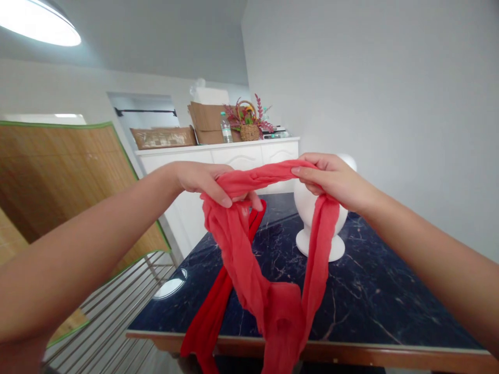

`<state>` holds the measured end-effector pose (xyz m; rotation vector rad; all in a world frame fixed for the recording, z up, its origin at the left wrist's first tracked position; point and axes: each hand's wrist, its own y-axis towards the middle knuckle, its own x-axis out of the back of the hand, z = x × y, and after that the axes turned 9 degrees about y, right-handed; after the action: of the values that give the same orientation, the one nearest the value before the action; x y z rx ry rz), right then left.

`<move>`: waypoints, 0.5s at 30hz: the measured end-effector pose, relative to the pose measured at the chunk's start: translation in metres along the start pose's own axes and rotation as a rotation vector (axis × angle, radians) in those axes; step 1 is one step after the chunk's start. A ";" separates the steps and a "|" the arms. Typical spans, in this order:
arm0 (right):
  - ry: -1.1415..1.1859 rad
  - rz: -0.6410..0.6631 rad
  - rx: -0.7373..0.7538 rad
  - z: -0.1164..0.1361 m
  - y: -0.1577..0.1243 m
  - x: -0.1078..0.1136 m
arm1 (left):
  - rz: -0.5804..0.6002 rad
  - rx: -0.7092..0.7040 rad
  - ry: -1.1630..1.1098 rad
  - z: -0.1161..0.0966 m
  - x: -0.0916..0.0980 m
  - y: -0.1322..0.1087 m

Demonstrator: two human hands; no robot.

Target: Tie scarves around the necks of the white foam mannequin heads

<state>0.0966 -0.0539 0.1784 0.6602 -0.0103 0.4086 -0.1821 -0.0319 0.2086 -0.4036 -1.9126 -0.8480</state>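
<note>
Both my hands hold up a light red sheer scarf (273, 306) above a dark marble table (370, 296). My left hand (206, 182) pinches one bunched part of it, fingers closed. My right hand (331, 179) grips another part, fingers wrapped round the cloth. Between the hands the fabric stretches as a twisted band. The rest hangs in a loop down to the table's near edge. A darker red cloth (210, 317) hangs behind it, from near my left hand down over the table edge.
A white round vase (317, 228) stands on the table behind my right hand. A metal wire rack (117, 311) sits at the lower left beside a bamboo screen (58, 176). Further back, a white sideboard (234, 153) carries cardboard boxes, a bottle and a flower basket.
</note>
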 end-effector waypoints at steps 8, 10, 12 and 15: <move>0.100 -0.211 0.052 0.009 0.005 0.019 | 0.644 0.129 -0.344 0.006 0.022 0.004; 0.122 -0.247 0.069 0.006 0.008 0.027 | 0.701 0.153 -0.490 0.002 0.027 0.013; 0.170 -0.243 0.070 -0.003 0.011 0.030 | 0.470 0.155 -0.638 -0.008 0.027 0.021; 0.293 -0.161 0.008 -0.020 0.012 0.018 | 0.066 0.050 -0.867 -0.032 0.019 0.036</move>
<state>0.1067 -0.0267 0.1717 0.5987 0.3212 0.3472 -0.1491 -0.0303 0.2486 -0.9031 -2.6777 -0.6172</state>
